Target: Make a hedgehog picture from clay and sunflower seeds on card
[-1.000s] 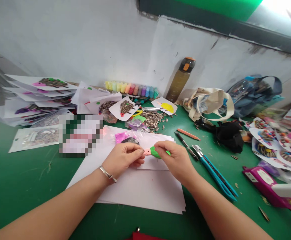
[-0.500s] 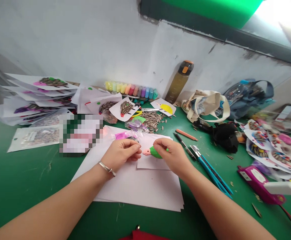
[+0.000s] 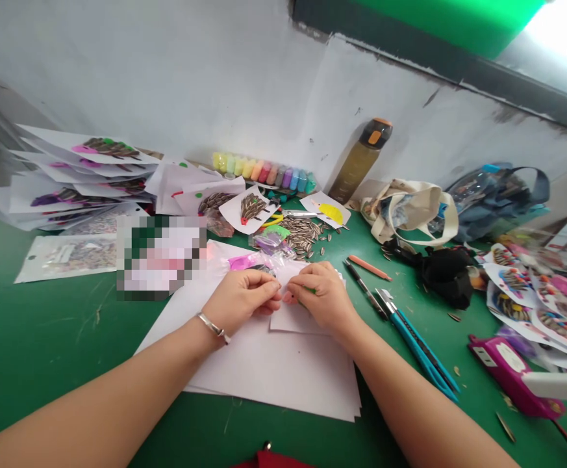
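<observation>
My left hand (image 3: 244,294) is closed in a pinch above white paper sheets (image 3: 264,367); whatever its fingertips hold is too small to make out. Close beside it, my right hand (image 3: 326,296) also has its fingers pinched together, over a clay figure (image 3: 290,298) with a pink head and a green body. Most of that figure is hidden behind the right fingers. Underneath it lies a small white card (image 3: 288,320) on top of the larger sheets. I cannot tell what the right fingertips grip.
Blue tweezers (image 3: 422,348), a black pen (image 3: 365,286) and an orange pencil-like stick (image 3: 369,267) lie to the right. Sunflower seeds (image 3: 305,234) are heaped behind the hands. Stacked picture cards (image 3: 83,172) stand left; a bottle (image 3: 361,162) leans by the wall.
My right hand has moved left, closer to my left hand, and now covers most of the green clay body. The left hand stays pinched. The whole view has shifted slightly.
</observation>
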`<state>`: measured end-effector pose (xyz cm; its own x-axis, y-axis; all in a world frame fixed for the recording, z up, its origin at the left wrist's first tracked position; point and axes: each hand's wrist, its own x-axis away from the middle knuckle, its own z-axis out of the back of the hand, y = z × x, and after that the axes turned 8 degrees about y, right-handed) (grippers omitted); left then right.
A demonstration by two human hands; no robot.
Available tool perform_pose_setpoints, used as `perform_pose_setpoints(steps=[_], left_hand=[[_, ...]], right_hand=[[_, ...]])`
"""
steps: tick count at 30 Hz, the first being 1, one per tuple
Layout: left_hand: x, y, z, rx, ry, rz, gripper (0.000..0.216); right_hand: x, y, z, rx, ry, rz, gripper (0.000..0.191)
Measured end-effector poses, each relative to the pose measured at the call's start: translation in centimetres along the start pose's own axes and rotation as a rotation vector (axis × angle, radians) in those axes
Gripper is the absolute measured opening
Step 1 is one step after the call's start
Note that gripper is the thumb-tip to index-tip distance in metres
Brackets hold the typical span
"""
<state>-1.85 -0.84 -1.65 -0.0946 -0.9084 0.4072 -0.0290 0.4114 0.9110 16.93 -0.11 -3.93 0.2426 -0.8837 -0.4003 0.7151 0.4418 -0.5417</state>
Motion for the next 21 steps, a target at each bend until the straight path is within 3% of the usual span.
perform_pose_setpoints(steps=[12, 21], left_hand=[[0.1, 0.1, -0.1, -0.023, -0.008, -0.004, 0.018], [0.0, 0.0, 0.0, -0.029, -0.019, -0.019, 0.021]], right_hand=[[0.6, 0.4, -0.1, 0.097, -0.068, 0.099, 0.021], [0.6, 0.5, 0.8, 0.005, -0.148, 0.059, 0.034]])
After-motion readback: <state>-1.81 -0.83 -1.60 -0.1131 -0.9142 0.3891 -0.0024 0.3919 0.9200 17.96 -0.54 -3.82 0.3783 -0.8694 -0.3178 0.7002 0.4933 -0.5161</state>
